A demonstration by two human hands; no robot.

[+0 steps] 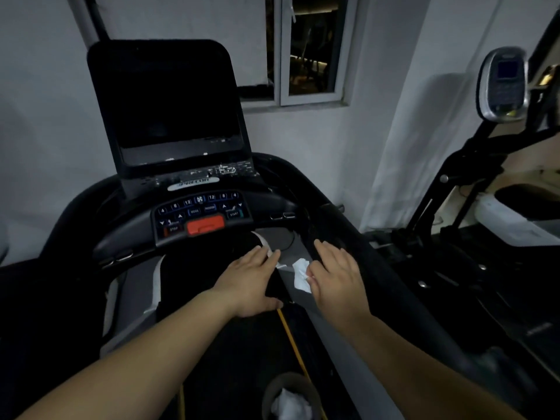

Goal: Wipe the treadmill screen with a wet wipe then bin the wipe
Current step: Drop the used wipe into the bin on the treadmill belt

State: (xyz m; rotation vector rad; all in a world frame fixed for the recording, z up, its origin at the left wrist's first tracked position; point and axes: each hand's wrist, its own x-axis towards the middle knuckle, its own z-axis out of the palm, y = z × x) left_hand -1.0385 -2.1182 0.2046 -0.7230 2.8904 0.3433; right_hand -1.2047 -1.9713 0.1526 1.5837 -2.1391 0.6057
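The person stands on a treadmill, and its red stop button (205,224) serves as the landmark here. Straight above the button, past the rows of lit keys, rises the dark screen (165,101), switched off and tilted back, with small pale specks along its lower edge. Below the button and a little to the right, the left hand (250,281) reaches forward palm down, its fingers straight and spread loosely, holding nothing; the fingertips lie near a white strip at the front of the deck. Further right of the button and at about the same height as the left hand, the right hand (336,277) is also palm down. A crumpled white wipe (301,274) sticks out from under its thumb side, between the two hands, and appears to be pinched by the thumb against the fingers, though the actual contact is hidden beneath the hand. The other fingers of that hand extend forward, near the black side rail (348,237). Far below the button, at the bottom edge of the view, sits a round bin (272,392) with crumpled white paper inside; a yellow cord (288,328) runs down the deck beside it. Well to the right of the button stands another exercise machine (503,83) with its own small console.
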